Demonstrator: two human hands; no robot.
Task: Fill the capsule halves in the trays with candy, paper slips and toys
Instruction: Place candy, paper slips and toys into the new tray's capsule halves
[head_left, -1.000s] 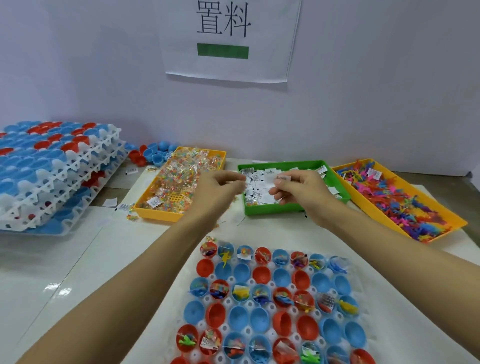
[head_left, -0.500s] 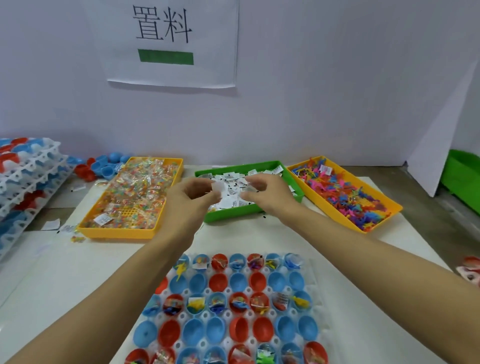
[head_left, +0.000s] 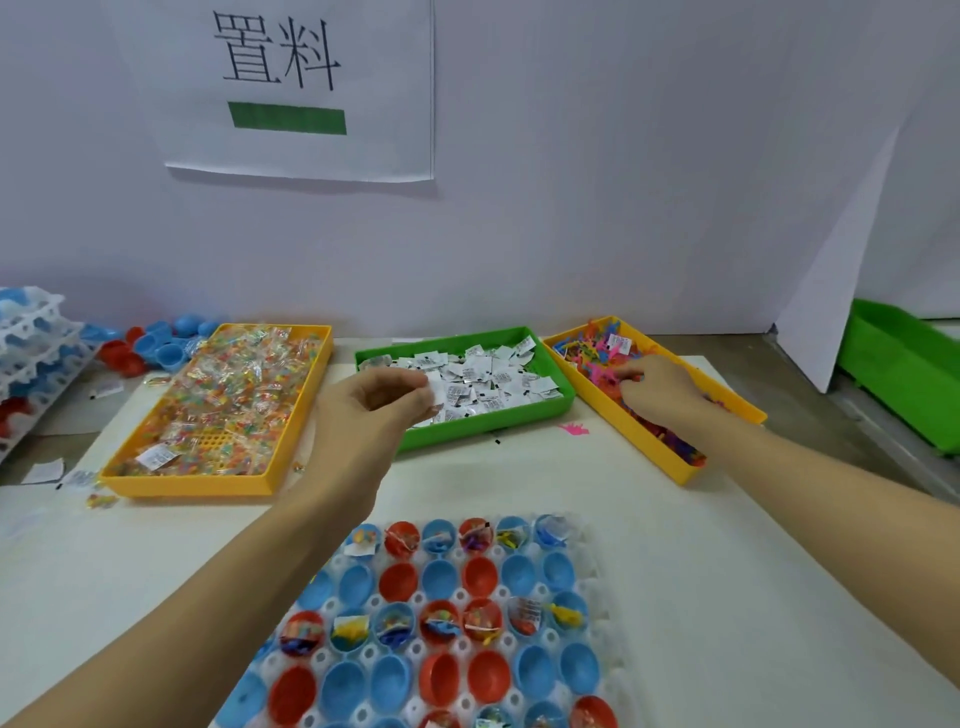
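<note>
Wall sign (head_left: 298, 88); green crate (head_left: 904, 364).

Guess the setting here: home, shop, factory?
Most likely a small packing or assembly station. Three sorted supply bins, candy, paper slips and toys, feed a tray of capsule halves, a printed sign hangs on the wall, and more trays sit stacked at left.

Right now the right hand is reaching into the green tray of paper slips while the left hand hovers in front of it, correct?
Not quite. In the head view the right hand is in the yellow tray of toys, not the green tray of paper slips. The left hand does hover in front of the green tray.
</note>
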